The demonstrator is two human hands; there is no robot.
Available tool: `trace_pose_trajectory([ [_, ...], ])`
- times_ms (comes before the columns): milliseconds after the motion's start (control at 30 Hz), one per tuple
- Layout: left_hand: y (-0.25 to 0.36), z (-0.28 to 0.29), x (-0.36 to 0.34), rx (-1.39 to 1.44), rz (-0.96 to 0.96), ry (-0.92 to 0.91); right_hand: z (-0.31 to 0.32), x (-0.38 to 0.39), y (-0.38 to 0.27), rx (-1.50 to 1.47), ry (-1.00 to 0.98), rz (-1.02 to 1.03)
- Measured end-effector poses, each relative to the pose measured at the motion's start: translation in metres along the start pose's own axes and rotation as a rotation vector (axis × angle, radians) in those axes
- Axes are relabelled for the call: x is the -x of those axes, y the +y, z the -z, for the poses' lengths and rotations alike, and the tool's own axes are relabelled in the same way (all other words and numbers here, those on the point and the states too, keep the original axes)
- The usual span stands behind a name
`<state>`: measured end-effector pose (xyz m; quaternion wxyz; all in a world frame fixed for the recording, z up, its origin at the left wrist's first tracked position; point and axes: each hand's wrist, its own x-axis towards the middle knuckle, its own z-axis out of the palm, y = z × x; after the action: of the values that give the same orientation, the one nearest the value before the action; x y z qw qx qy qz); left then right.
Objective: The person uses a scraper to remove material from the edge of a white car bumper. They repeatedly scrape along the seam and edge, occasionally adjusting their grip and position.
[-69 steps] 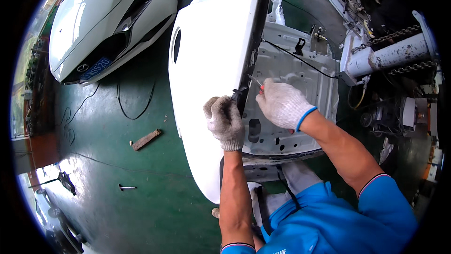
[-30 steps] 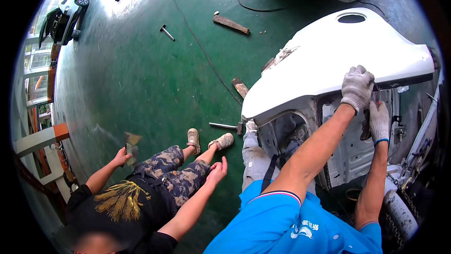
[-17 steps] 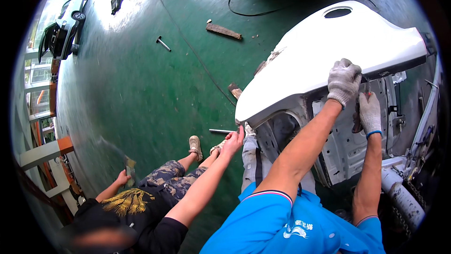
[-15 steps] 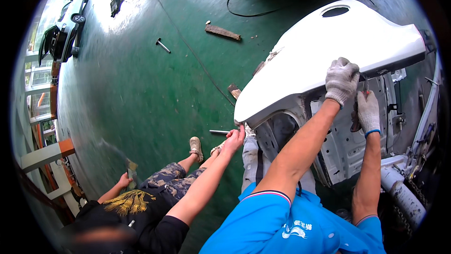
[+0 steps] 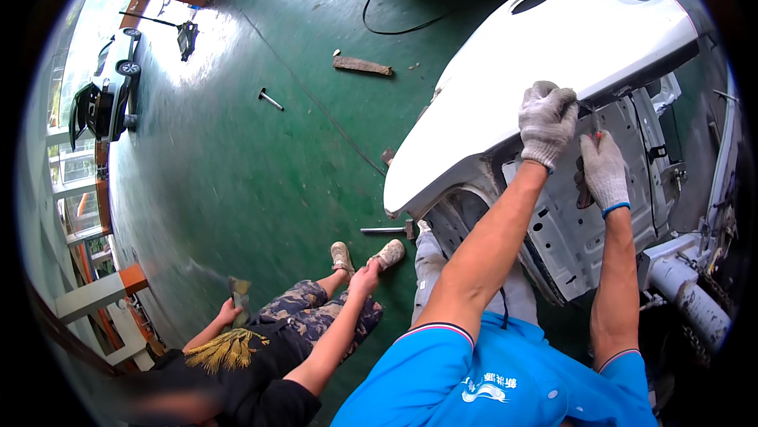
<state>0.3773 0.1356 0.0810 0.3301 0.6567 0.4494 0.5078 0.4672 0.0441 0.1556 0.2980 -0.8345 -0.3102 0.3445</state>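
Observation:
A large white car body panel [image 5: 505, 71], with an oval hole near its far end, lies in front of me over a grey metal door frame [image 5: 572, 245]. My left hand [image 5: 546, 119], in a grey knit glove, is closed at the panel's near edge, fingers curled over it. Just right of it and lower, my right hand [image 5: 605, 168], also gloved, is closed around a dark hand tool [image 5: 583, 190] with a red spot. The tool's tip reaches up to the panel's underside edge; its exact kind is partly hidden by the glove.
At left sits another person [image 5: 260, 340] in camouflage shorts, one hand holding a small flat object [image 5: 239, 291]. A hammer [image 5: 387, 229], another hammer [image 5: 271, 99] and a wood strip [image 5: 362, 66] lie on the green floor. A metal cylinder with chains [image 5: 687, 293] stands at right.
The other person's hand has come away from the panel's corner to their knee. My view has shifted slightly; both my hands stay at the panel's edge.

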Motion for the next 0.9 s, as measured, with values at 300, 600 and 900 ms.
trace_pose_trajectory([
  [300,-0.003,0.003,0.002,0.079,-0.002,-0.022,0.025,-0.003,-0.005,-0.059,-0.069,-0.036],
  [600,-0.005,0.008,0.002,0.131,0.036,-0.038,0.009,-0.011,0.003,-0.005,-0.028,-0.008],
  [900,-0.007,0.01,0.001,0.167,0.024,-0.055,0.007,-0.012,0.005,-0.031,-0.005,-0.013],
])
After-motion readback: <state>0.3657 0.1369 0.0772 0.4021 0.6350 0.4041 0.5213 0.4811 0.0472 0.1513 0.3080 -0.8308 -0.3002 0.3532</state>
